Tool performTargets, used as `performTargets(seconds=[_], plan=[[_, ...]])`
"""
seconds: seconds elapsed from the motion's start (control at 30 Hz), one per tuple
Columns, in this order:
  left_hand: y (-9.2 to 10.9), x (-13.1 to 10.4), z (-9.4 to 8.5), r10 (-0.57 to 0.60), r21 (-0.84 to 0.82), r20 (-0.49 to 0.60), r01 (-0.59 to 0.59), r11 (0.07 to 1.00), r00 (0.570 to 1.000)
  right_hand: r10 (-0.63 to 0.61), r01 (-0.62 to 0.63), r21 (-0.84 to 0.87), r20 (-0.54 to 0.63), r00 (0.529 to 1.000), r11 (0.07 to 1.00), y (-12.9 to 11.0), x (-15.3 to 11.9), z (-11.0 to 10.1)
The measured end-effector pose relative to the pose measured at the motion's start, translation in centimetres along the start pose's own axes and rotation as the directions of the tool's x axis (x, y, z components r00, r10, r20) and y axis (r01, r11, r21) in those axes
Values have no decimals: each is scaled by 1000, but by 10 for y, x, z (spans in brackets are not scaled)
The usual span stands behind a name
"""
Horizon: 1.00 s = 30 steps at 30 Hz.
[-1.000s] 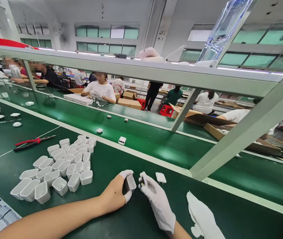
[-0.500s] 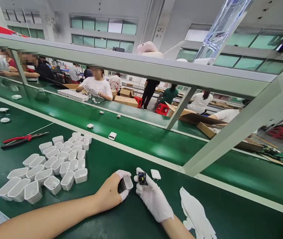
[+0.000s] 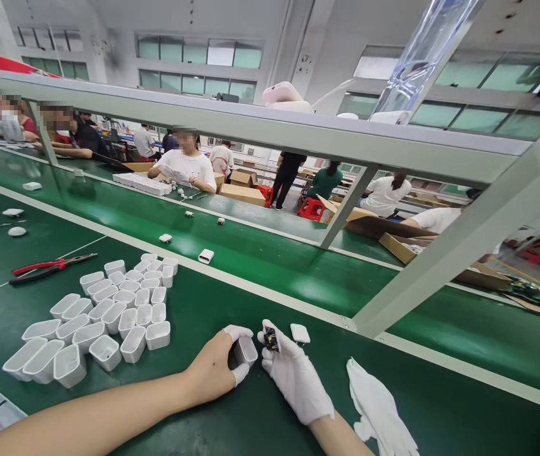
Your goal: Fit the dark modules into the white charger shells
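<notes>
My left hand (image 3: pixel 217 364), with white covers on thumb and finger, is closed around a small white plastic housing (image 3: pixel 247 350) on the green bench. Its open end faces up and toward me. Beside it, my right hand (image 3: pixel 296 377) wears a white glove and pinches a small dark circuit board (image 3: pixel 270 339) with a yellow-green part on it. The two hands are a short gap apart. Just beyond my right fingers lies a white square cover (image 3: pixel 300 333). Many similar white housings (image 3: pixel 133 344) stand grouped to the left of my left arm.
Red-handled pliers (image 3: pixel 51 267) lie at the left, and a loose white glove (image 3: pixel 379 408) at the right. A conveyor belt (image 3: pixel 270 259) carries several small white parts (image 3: pixel 206 256). A slanted frame post (image 3: pixel 441 234) rises at the right. Co-workers sit across the line.
My hands hold the same things in nearly the same place. The board has turned slightly in my right fingers. Parts on the belt have shifted left, and the view has moved a little.
</notes>
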State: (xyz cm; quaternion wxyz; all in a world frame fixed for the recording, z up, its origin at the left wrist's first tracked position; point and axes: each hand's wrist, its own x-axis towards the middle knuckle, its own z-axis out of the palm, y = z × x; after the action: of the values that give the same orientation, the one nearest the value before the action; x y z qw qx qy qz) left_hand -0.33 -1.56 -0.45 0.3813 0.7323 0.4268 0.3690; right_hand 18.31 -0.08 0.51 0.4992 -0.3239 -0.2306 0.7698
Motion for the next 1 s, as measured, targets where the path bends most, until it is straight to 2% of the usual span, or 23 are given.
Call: performTargets(seconds=[0.23,0.5,0.67,0.73,0.83,1.0], plan=[[2,1,-1,11,40,-7,-11,999,1000,60,-61,29,49,997,998,1,0,-7],[3,0,-2,36,29,4,-37,999,999,84,-86,46,51,995,995,1,1,-8],[1,-1,-1,19,1,-9,-19,1000,1000,49,-52,31,76,996,998,-1,-7,-3],[1,-1,-1,7,-4,-14,-7,1000,1000,1,1,-32,87,996,999,1,-11,-1],[0,-1,-2,11,16,-8,-11,1000,1000,-86,98,-228,62,994,969,3,-15,2],[-1,0,-3,59,9,56,-60,998,997,-277,220,-561,-16,961,798,4,-14,0]])
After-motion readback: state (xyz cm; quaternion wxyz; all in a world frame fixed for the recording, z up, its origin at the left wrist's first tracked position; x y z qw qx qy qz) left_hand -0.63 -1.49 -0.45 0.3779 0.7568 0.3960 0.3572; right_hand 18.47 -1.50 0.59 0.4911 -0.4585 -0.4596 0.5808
